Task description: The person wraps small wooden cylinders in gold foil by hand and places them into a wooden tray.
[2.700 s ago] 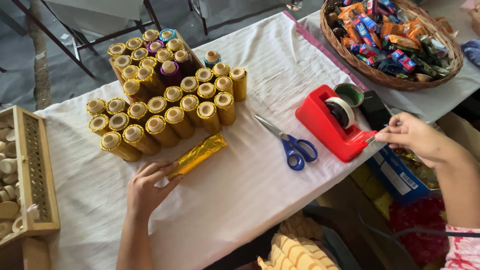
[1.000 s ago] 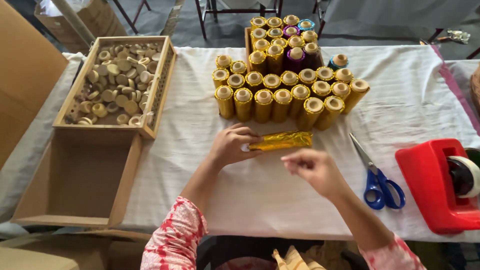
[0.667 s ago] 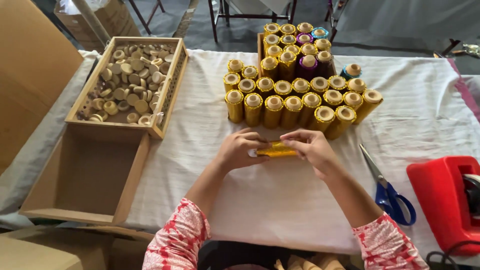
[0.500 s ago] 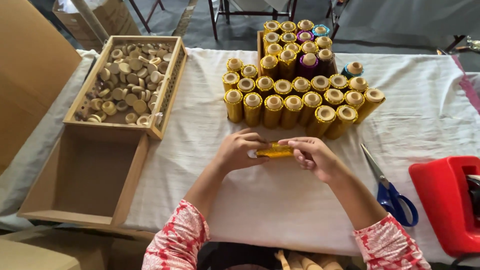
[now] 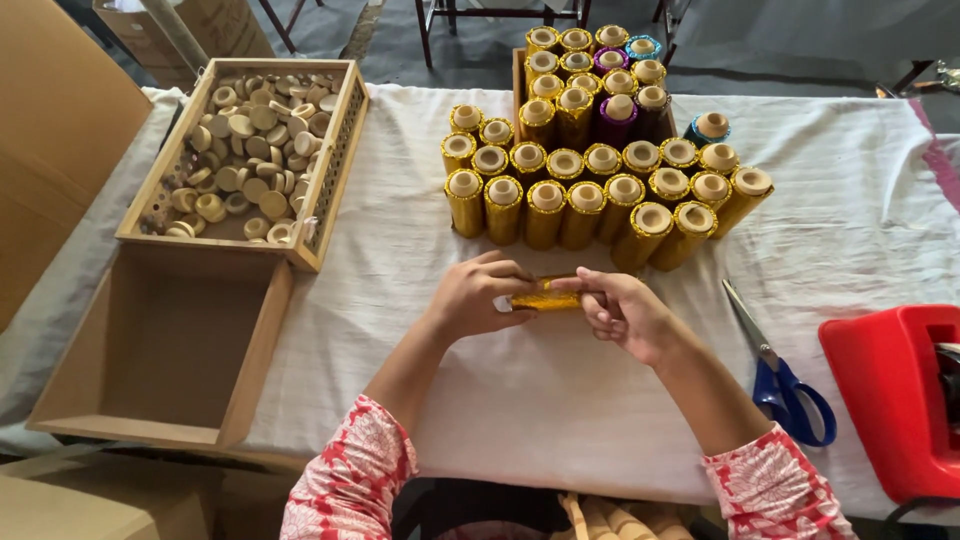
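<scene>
A short tube wrapped in shiny gold foil (image 5: 545,297) lies sideways between both my hands, just above the white tablecloth (image 5: 420,240). My left hand (image 5: 478,295) grips its left end, where a white edge shows. My right hand (image 5: 622,312) pinches its right end with fingers curled over it. Directly behind them stands a cluster of several upright gold-wrapped tubes (image 5: 600,195) with pale caps, plus a few purple and teal ones at the back.
A wooden tray (image 5: 335,170) with several pale round caps sits at the left, resting on an open cardboard box (image 5: 160,350). Blue-handled scissors (image 5: 780,375) lie at the right, beside a red tape dispenser (image 5: 895,395).
My right hand came from the tape dispenser to the gold tube, and both hands now hold it. The view has swung left, bringing the tray and box into sight.
</scene>
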